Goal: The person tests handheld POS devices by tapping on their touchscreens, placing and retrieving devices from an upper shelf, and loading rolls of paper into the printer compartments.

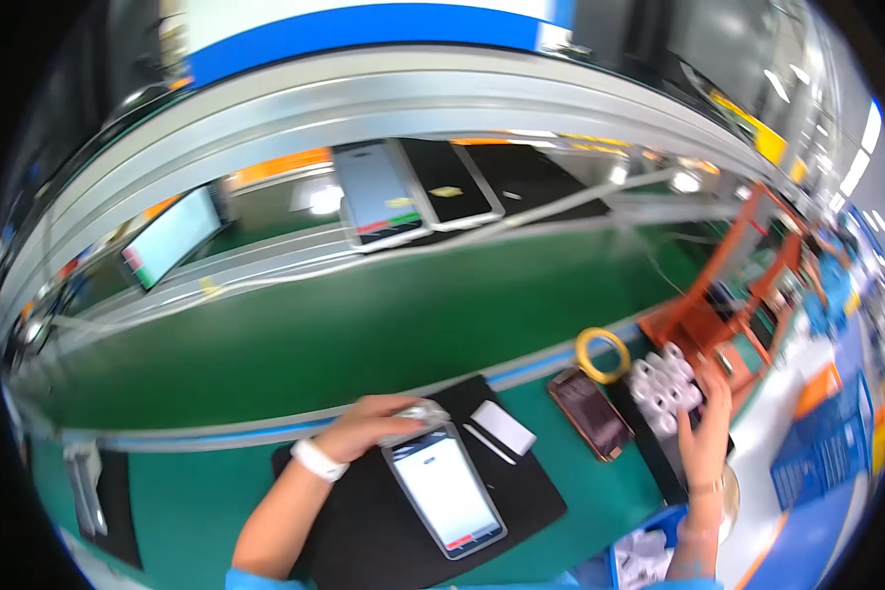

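A handheld touchscreen device (447,492) with a lit white screen lies slanted on a black mat (354,521). My left hand (376,425), with a white band on the wrist, has its fingers closed over the device's top end, where something clear and shiny (425,411) shows. To the right, my right hand (706,433) reaches beside a cluster of small white rolls (664,385), thumb and fingers apart. Its fingertips are close to the rolls; whether they touch is blurred. Between the hands lie a white card (503,428), a thin white strip (489,443) and a dark phone-like device (590,413).
A yellow tape ring (602,356) lies by the conveyor's (383,324) near edge. An orange stand (713,305) rises at right. A blue bin (615,565) holds white pieces. Large panels (379,192) rest on the far shelf. Another person (828,280) is far right.
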Demonstrator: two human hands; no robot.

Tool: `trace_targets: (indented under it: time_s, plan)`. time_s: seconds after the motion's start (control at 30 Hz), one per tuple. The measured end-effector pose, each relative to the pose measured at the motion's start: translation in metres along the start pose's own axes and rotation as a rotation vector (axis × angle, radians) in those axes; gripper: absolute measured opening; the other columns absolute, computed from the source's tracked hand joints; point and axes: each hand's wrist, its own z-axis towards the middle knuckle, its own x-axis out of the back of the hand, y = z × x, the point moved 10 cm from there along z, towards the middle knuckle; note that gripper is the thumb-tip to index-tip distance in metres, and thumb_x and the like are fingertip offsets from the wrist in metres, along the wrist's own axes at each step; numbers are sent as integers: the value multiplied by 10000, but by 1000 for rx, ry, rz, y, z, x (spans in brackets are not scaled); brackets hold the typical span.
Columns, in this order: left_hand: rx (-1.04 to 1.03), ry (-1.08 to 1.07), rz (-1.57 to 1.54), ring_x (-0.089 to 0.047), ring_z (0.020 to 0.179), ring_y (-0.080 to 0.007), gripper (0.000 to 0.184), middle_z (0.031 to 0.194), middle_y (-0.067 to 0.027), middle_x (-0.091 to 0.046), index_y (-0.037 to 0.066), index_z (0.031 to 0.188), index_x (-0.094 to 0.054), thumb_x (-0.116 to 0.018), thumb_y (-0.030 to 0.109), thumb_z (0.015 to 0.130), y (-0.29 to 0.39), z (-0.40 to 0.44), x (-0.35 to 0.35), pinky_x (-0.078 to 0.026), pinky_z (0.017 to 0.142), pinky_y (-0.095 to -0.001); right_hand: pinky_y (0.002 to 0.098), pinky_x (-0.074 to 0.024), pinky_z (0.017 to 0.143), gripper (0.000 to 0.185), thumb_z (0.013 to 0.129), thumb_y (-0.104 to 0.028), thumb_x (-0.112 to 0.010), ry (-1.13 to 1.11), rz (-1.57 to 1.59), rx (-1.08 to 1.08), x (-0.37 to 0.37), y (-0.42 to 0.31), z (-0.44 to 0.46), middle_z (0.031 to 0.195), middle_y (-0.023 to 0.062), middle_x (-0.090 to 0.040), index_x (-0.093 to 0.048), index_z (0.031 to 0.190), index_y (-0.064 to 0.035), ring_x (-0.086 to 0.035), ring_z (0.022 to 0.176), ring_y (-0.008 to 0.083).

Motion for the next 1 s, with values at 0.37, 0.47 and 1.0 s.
trace_targets:
  time_s: [0.37, 0.47, 1.0]
  plan:
    - [-222, 531, 477, -604, 973, -163, 278, 1047, -92, -645, 20, 1099, -604, -594, 184, 875, 55, -54, 57, -476, 839, -301, 436, -386, 912, 452, 673, -52, -678, -571, 366, 465, -147, -164, -74, 1197, 202, -453, -521, 1095, -18, -438, 1081, 396]
    - [-464, 852, 1109, -607, 924, -309, 272, 1028, -135, -633, 40, 1044, -604, -649, 118, 787, 144, -121, 74, -473, 832, -369, 443, -386, 888, 411, 651, -49, -695, -543, 370, 489, -160, -157, -68, 1168, 194, -470, -542, 1031, -29, -450, 1045, 382]
    - [374, 963, 1717, -498, 1131, -354, 801, 1181, -231, -536, -39, 1231, -416, -794, 249, 587, 270, -179, 240, -392, 946, -380, 399, -439, 783, 573, 616, 74, -676, -481, 680, 60, -160, -105, -55, 1040, 192, -503, -424, 1123, -14, -527, 921, 380]
